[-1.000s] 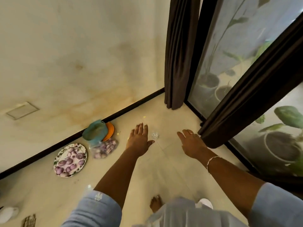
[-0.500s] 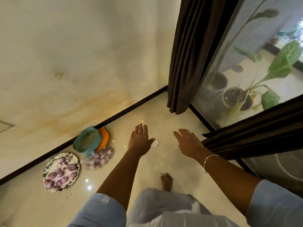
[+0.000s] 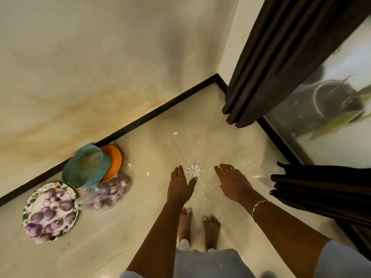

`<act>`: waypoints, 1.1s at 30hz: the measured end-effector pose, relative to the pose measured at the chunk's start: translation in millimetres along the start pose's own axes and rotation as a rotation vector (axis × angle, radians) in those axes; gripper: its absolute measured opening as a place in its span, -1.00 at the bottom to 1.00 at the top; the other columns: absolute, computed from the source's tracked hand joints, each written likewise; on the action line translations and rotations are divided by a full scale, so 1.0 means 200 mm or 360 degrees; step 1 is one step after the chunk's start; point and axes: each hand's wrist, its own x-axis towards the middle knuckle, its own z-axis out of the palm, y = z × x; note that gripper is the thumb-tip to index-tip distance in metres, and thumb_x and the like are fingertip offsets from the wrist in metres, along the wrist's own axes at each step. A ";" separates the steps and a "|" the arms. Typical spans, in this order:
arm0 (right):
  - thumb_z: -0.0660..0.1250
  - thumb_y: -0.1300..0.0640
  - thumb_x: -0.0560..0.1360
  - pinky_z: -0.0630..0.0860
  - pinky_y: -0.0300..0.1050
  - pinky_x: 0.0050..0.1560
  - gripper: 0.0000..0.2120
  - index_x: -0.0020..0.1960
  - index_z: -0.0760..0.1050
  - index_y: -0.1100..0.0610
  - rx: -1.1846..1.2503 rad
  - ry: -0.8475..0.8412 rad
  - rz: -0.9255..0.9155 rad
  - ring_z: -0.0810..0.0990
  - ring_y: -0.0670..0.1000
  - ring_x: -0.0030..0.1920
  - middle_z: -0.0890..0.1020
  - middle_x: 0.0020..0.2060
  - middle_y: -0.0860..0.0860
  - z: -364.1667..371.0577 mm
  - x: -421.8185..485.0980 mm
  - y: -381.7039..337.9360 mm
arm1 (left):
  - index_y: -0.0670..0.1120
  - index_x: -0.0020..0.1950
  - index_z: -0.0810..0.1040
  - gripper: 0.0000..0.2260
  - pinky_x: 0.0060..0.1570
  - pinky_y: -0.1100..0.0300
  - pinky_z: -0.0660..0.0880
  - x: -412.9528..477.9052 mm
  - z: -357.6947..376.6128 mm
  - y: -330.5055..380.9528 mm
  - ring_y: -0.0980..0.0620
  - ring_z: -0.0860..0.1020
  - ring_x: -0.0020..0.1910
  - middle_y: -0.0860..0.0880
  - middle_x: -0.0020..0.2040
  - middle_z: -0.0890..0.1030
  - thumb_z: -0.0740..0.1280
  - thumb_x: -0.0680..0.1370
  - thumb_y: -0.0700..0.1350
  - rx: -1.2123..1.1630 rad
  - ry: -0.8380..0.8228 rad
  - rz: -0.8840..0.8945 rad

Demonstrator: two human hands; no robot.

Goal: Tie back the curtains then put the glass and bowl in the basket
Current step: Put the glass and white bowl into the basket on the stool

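Observation:
A small clear glass [image 3: 194, 170] stands on the tiled floor between my two hands. My left hand [image 3: 180, 185] hovers just left of it, fingers straight, thumb near its base, holding nothing. My right hand [image 3: 232, 182] reaches down to the right of the glass, fingers relaxed and empty. A teal basket [image 3: 86, 166] leans at the wall with an orange bowl [image 3: 113, 162] behind it. One dark brown curtain [image 3: 267, 63] hangs at the corner. A second dark curtain [image 3: 321, 191] sticks in from the right edge.
A patterned plate [image 3: 50, 211] of purple onions lies at the left, and a clear bag [image 3: 106, 192] of onions lies beside the basket. A glass door [image 3: 331, 121] with potted plants behind it runs along the right. My bare feet [image 3: 198, 227] stand below the glass.
The view has shifted right and down. Both hands have come lower around the glass, and my feet now stand together beneath it. Neither hand has taken hold of anything.

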 end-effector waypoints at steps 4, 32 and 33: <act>0.25 0.22 0.50 0.27 -0.06 0.36 -0.40 0.46 0.08 0.21 0.0014 0.0018 -0.0126 0.25 0.14 0.39 0.25 0.40 0.15 0.33 0.38 -0.02 | -0.23 0.51 -0.04 -0.36 0.43 0.11 0.06 0.31 0.25 -0.18 -0.05 -0.01 0.53 -0.15 0.54 0.04 0.17 0.59 0.05 -0.0063 -0.0071 -0.0071; 0.38 0.18 0.38 0.28 -0.04 0.35 -0.22 0.48 0.05 0.23 0.0182 0.0192 -0.0294 0.26 0.13 0.39 0.26 0.40 0.14 0.80 1.08 -0.05 | -0.18 0.48 0.17 -0.45 0.40 0.09 0.17 0.98 0.40 -0.37 -0.08 0.20 0.47 -0.12 0.49 0.22 0.16 0.59 0.08 -0.0844 0.0112 -0.0326; 0.39 0.16 0.37 0.28 -0.05 0.35 -0.21 0.48 0.06 0.21 0.0229 0.0213 -0.0268 0.26 0.12 0.39 0.25 0.41 0.12 0.66 1.02 -0.04 | -0.18 0.47 0.18 -0.45 0.40 0.09 0.17 0.91 0.33 -0.31 -0.08 0.21 0.46 -0.12 0.49 0.23 0.17 0.58 0.08 -0.0889 0.0113 -0.0323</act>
